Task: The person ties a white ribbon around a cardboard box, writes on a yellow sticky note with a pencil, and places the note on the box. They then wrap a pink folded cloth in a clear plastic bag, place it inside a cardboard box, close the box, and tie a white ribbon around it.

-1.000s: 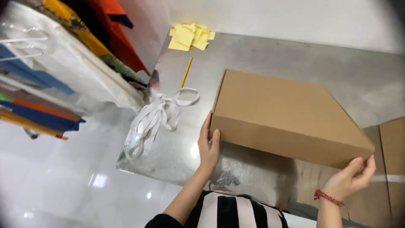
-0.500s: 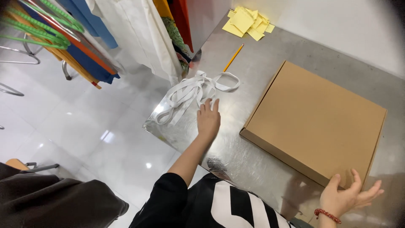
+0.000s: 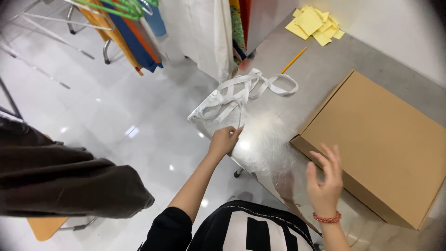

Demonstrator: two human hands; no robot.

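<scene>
At the near left corner of the shiny metal table (image 3: 278, 135), a loose tangle of white fabric straps (image 3: 241, 95) lies spread over the edge, its loops reaching toward the far side. The left hand (image 3: 224, 141) pinches one thin strap end just at the table's corner, fingers closed narrowly on it. The right hand (image 3: 325, 179) hovers open above the table surface, fingers spread wide and holding nothing, just beside the near left corner of a flat brown cardboard box (image 3: 381, 144); a red bracelet (image 3: 326, 217) circles its wrist. The box is shut and lies flat on the right part of the table, so nothing inside it shows. Beyond the straps, a yellow pencil (image 3: 293, 60) lies on the table, and farther still a small heap of yellow paper notes (image 3: 315, 23) sits near the white wall. To the left of the table, coloured garments hang on a rack (image 3: 125, 32) over the glossy white floor, with a white cloth (image 3: 204, 32) hanging close to the table's far left edge. A dark garment (image 3: 60, 181) lies at the near left.
</scene>
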